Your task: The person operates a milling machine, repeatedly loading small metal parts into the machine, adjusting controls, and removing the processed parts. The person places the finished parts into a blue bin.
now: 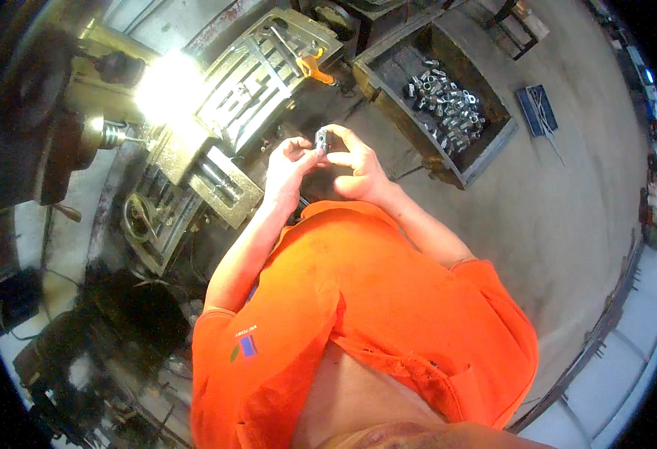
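Head view: left hand point(287, 168) and right hand point(354, 165) pinch a small dark metal part point(322, 140) between fingertips at chest height, its long axis roughly upright, near the wooden crate point(485, 153) of similar parts

Near the upper middle of the frame the left hand point(287, 166) and the right hand point(358, 168) met, both touching a small metal part point(322, 140) held between their fingertips. To the upper right of the hands stood an open crate point(485, 153) with a heap of metal fittings point(444, 101) inside it. A flat pad point(535, 109) lay on the floor right of the crate. Left of the hands sat a machine table point(257, 78), with a drill spindle point(108, 135) farther left and a handwheel point(140, 217) below it.
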{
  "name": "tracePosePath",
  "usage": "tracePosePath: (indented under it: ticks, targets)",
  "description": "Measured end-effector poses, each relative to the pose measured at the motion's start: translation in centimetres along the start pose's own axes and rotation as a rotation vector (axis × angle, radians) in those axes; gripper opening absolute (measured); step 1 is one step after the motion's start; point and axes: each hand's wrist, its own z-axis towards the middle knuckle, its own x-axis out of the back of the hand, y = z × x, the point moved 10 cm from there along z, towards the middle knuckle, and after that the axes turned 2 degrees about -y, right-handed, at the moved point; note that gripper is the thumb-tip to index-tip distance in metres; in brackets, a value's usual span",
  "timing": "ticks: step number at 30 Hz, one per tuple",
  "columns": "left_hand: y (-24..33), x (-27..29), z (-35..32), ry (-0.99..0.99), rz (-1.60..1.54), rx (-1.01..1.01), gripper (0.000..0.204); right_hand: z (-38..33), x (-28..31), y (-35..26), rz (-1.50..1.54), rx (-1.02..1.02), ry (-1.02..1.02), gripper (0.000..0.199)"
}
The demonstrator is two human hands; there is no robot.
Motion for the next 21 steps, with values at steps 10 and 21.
tracePosePath:
  ticks: [10,21]
  targets:
    - [1.8,3.3,1.5,0.097,0.158,-0.093,0.020,-2.1,1.7,0.0,0.008,-0.003,-0.039,0.036]
    - [3.5,3.9,-3.1,-0.058,0.119,-0.250,0.036,-7.8,15.2,12.8,-0.720,-0.408,0.175,0.035]
